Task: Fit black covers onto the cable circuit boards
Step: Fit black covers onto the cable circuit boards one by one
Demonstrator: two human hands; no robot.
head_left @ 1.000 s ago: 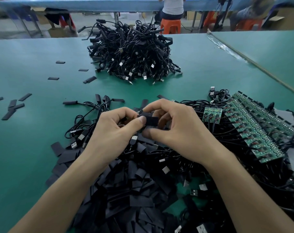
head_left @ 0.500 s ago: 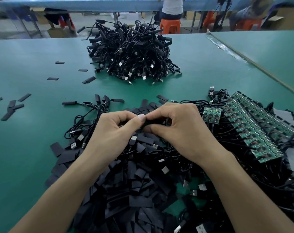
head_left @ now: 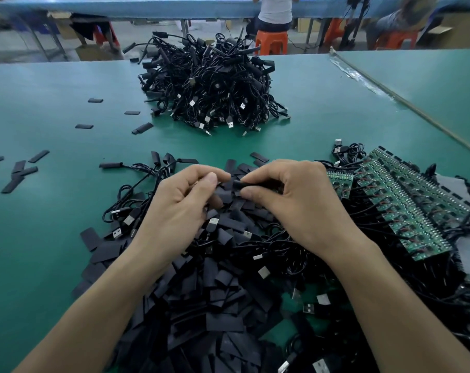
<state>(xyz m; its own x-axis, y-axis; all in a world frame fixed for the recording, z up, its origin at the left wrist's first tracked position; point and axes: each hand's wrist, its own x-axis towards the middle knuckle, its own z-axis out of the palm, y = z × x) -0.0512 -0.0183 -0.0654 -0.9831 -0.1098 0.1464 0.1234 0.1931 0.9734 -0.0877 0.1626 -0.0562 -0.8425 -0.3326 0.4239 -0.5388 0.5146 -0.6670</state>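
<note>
My right hand (head_left: 295, 200) pinches a covered cable board (head_left: 251, 184), a black sleeve whose left end sticks out between thumb and forefinger. My left hand (head_left: 180, 203) hovers just left of it with fingers curled, thumb tip close to the sleeve's end; whether it touches is unclear. Both hands are above a heap of loose flat black covers (head_left: 201, 297). To the right lies a row of bare green circuit boards (head_left: 406, 208) with black cables attached, plus one small green board (head_left: 340, 181) beside my right hand.
A tall pile of finished black USB cables (head_left: 209, 87) sits at the back centre of the green table (head_left: 53, 109). Stray covers (head_left: 18, 170) lie scattered at left. A seam with a rod (head_left: 406, 103) runs along the right. People sit on orange stools (head_left: 271, 41) beyond.
The hands have drawn slightly apart. The black cover that sat between both thumbs is now held mostly by my right hand, and my left thumb has come off it.
</note>
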